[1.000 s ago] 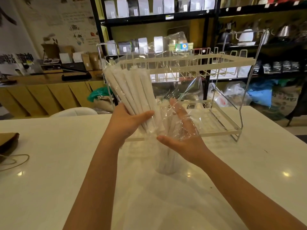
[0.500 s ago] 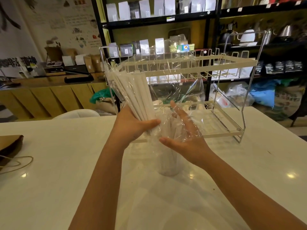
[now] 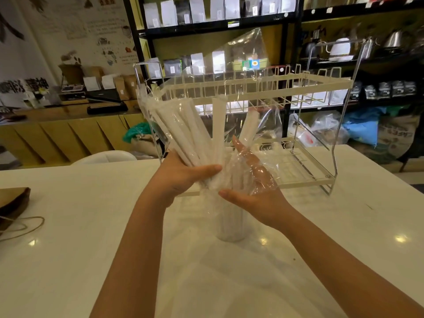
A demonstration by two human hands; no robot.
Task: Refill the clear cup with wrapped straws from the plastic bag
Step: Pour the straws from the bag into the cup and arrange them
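Straws (image 3: 183,131), light and slippery in the plastic bag (image 3: 241,72), fanned above the clear cup (image 3: 230,226); left hand (image 3: 181,177) gripped their lower ends, right hand (image 3: 254,187) lay flat, fingers straight.

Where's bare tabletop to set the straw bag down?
Free: the white table between the left arm and the brown paper bag; also right of the right arm, in front of the wire rack. Crowded: around the clear cup below both hands.
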